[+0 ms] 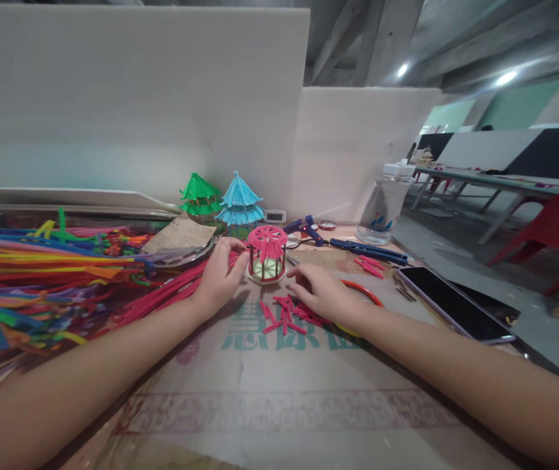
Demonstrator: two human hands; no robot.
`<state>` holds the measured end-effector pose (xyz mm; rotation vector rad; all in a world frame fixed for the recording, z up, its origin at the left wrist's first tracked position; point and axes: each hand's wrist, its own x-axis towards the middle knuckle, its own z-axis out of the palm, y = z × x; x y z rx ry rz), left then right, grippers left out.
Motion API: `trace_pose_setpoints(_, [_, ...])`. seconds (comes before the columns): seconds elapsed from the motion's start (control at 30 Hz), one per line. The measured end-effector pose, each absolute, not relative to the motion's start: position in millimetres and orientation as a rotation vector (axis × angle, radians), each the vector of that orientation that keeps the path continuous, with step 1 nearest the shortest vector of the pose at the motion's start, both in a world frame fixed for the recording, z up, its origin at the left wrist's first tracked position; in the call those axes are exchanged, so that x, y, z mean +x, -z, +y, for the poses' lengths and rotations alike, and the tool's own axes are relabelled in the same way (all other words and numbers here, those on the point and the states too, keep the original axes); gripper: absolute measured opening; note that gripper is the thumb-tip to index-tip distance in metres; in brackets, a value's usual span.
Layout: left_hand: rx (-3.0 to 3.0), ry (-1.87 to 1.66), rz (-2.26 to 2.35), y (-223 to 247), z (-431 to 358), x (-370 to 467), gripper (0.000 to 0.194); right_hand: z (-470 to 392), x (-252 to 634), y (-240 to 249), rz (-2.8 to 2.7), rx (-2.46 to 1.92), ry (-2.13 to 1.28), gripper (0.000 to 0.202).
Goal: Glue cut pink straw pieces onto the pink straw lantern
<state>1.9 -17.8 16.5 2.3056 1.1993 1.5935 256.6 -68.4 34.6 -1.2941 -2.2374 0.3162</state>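
Note:
A small round pavilion model (267, 253) stands upright on the table between my hands, with a pink spoked roof ring, dark posts and a pale base. My left hand (219, 274) is at its left side, fingers curved and thumb apart; whether the fingertips touch it I cannot tell. On the other side, my right hand (319, 294) rests low beside the base, its fingers bent and apart with nothing visible in them. Short pink pipe-cleaner pieces (285, 318) lie loose in front of the model, some under my right hand. Long pink stems (171, 297) run beside my left hand.
Green (199, 194) and blue pavilion models (240, 202) stand behind. Colourful pipe cleaners (39, 274) are heaped at left. A blue glue gun (308, 228), dark-blue pliers-like tool (370, 251), clear bottle (385, 205), orange-handled loop (364, 290) and phone (455, 303) lie to the right.

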Motion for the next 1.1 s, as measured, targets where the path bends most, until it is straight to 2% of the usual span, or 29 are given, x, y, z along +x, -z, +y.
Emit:
trace_pose_setpoints(0.13, [2.456, -1.646, 1.110, -23, -29, 3, 0.020, -68, 258, -34, -2.320, -1.288, -0.250, 0.017])
trace_pose_setpoints(0.27, [2.724, -1.498, 1.059, -27, -37, 5, 0.042, -69, 257, -33, -2.325, -1.265, -0.261, 0.020])
trace_pose_setpoints(0.37, [2.789, -1.391, 1.093, -27, -37, 7, 0.043, -68, 257, -32, -2.343, -1.245, -0.255, 0.020])
trace_pose_setpoints(0.53, [2.806, -1.383, 1.088, -26, -32, 7, 0.053, -66, 258, -30, -2.357, -1.225, -0.230, 0.020])
trace_pose_setpoints(0.7, [2.819, -1.383, 1.054, -23, -28, 6, 0.056, -67, 258, -31, -2.364, -1.233, -0.226, 0.021])
trace_pose_setpoints(0.83, [2.585, -1.447, 1.203, -14, -18, 4, 0.078, -68, 259, -31, -2.354, -1.229, -0.242, 0.022])
trace_pose_setpoints(0.93, [2.331, -1.254, 1.311, -7, -7, 4, 0.097, -67, 259, -30, -2.366, -1.234, -0.230, 0.021])
trace_pose_setpoints(1.1, [2.245, -1.080, 1.220, 0, 3, 4, 0.085, -68, 257, -32, -2.376, -1.223, -0.210, 0.020])
